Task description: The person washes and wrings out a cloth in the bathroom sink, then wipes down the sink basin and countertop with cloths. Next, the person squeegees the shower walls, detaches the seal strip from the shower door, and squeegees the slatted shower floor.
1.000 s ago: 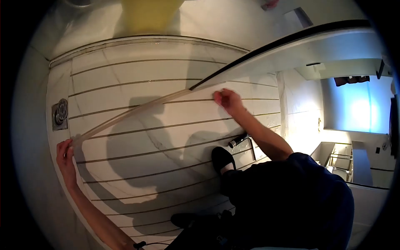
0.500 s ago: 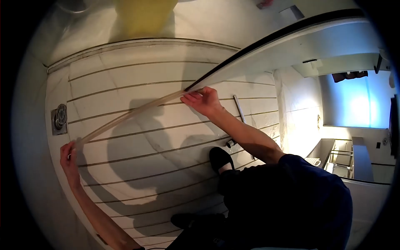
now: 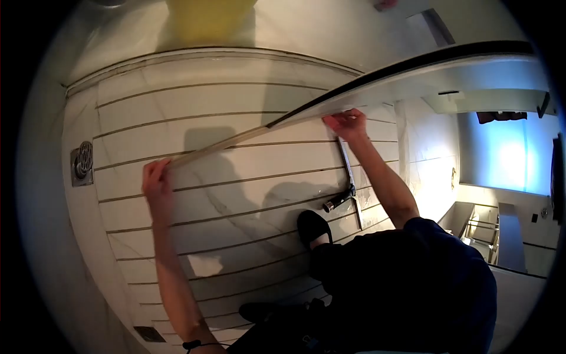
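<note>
A long translucent strip [image 3: 221, 143], like a door seal, runs slantwise over the grooved white floor. My left hand [image 3: 158, 182] is closed on its far left end, fingers pinched together. The strip's right part meets the dark-edged bottom corner of a glass panel [image 3: 413, 76] and follows its lower edge. My right hand [image 3: 349, 125] is closed in a pinch at that lower edge, where the strip seems to run; exactly what lies between the fingertips is hard to see. Below my right hand a squeegee-like tool [image 3: 344, 197] with a black handle lies on the floor.
A square metal floor drain [image 3: 82, 164] is set in the floor at left, and a second dark metal plate [image 3: 149, 334] lies lower left. A raised sill [image 3: 218, 52] crosses the back, with a yellow object [image 3: 209, 23] beyond. My black shoe [image 3: 313, 229] stands near the tool.
My left hand has moved right and up with its strip end. My right hand has slid right along the panel edge, away from the corner, and more of the tool shows.
</note>
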A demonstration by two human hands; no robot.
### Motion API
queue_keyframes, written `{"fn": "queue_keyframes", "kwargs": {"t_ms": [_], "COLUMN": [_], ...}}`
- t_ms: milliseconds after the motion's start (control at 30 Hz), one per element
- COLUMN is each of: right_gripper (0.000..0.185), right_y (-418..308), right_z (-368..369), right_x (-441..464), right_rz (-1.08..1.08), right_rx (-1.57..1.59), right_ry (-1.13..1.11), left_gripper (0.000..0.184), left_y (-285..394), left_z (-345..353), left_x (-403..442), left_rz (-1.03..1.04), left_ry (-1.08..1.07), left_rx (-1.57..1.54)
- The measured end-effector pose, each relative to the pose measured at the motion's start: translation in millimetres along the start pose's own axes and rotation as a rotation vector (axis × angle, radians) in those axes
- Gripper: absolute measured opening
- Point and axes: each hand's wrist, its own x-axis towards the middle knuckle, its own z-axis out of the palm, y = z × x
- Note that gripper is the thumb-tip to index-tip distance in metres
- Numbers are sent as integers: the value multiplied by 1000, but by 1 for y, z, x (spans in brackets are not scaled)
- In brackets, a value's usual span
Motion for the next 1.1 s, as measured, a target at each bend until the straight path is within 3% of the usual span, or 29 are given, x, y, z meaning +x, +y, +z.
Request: {"fn": "queue_keyframes", "kwargs": {"t_ms": [67, 200, 300, 433, 500, 567, 633, 667, 767, 833, 933, 1000, 1033, 1100], "right_gripper": [47, 33, 18, 15, 8, 6, 19, 22, 27, 27, 36, 45, 45, 44], "right_y": [-34, -52, -49, -52, -44, -21, -29, -29, -30, -34, -49, -65, -71, -83], "right_z": [-24, -21, -32, -32, -15, 19, -25, -22, -21, -27, -23, -27, -26, -35], "right_x": [25, 19, 13, 19, 10, -17, 32, 22, 14, 17, 20, 20, 22, 29], "right_rz": [9, -40, -79, -105, 8, 128, 164, 136, 143, 125, 133, 138, 38, 21], "right_rx": [22, 46, -28, -248, -280, -225, -83, -122, -120, -127, -84, -72, -193, -163], "right_ry": [-56, 19, -43, 75, 158, 210, 122, 109, 38, -16, 22, -46, 75, -18], "left_gripper": [22, 24, 28, 40, 38, 28, 22, 15, 9, 12, 17, 19, 21, 19], "left_y": [8, 29, 44, 14, 5, 2, 17, 16, 30, 37, 47, 61, 67, 73], "left_z": [40, 74, 59, 17, 6, 14, 25, 29, 35, 41, 69, 87, 93, 112], "left_x": [4, 11, 12, 7, 5, 6, 11, 12, 13, 12, 6, 10, 12, 11], "left_rz": [23, -45, -90, -344, -379, -300, -325, -346, -376, -352, -119, -219, -270, -255], "left_ry": [17, -23, 117, 66, -39, -13, -37, 28, 63, 13, 140, 79, 51, 132], "left_rx": [115, 175, 25, 46, -74, -31, 45, -127, -165, 74, 296, 285, 290, 190]}}
